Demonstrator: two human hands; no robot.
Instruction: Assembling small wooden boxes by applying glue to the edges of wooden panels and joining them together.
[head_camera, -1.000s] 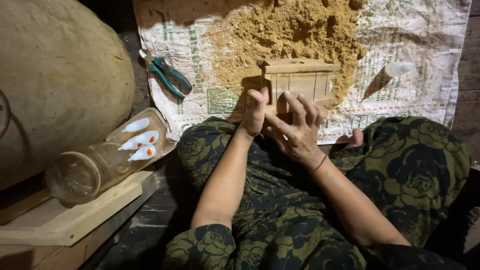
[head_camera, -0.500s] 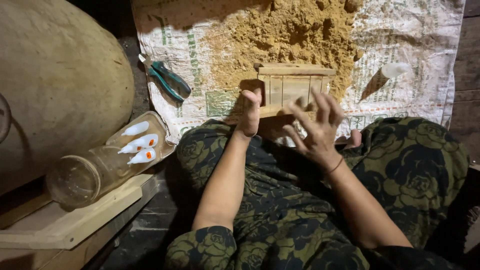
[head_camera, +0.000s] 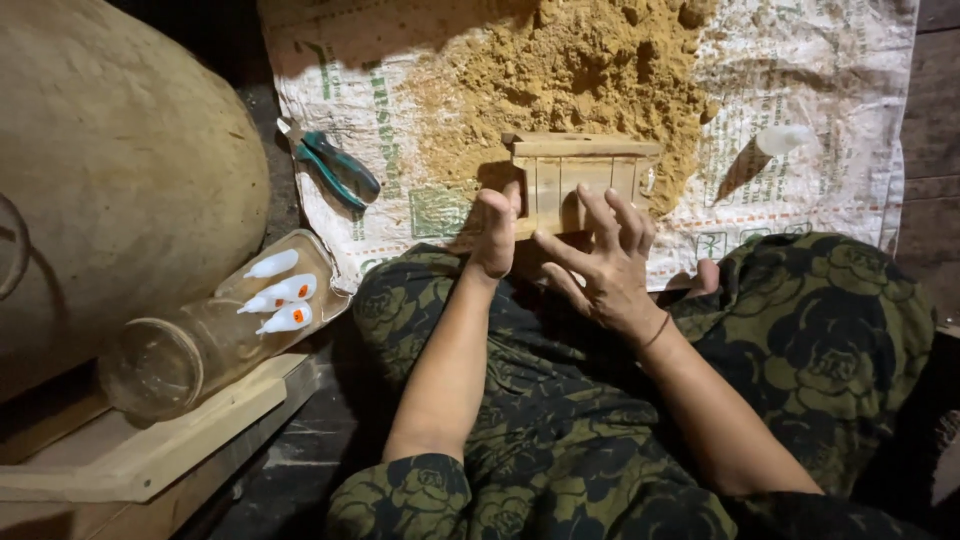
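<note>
A white woven sack (head_camera: 820, 190) with green printed marks lies flat on the floor, and a heap of yellow sawdust (head_camera: 560, 80) covers its middle. At the left, a clear plastic jar (head_camera: 215, 335) lies on its side with small white glue bottles (head_camera: 285, 305) on it. A small wooden box (head_camera: 580, 180) stands at the near edge of the sawdust. The left hand (head_camera: 495, 230) is closed on its left lower corner. The right hand (head_camera: 605, 265) has its fingers spread apart, with the tips touching the box front. Both forearms reach forward over the lap.
</note>
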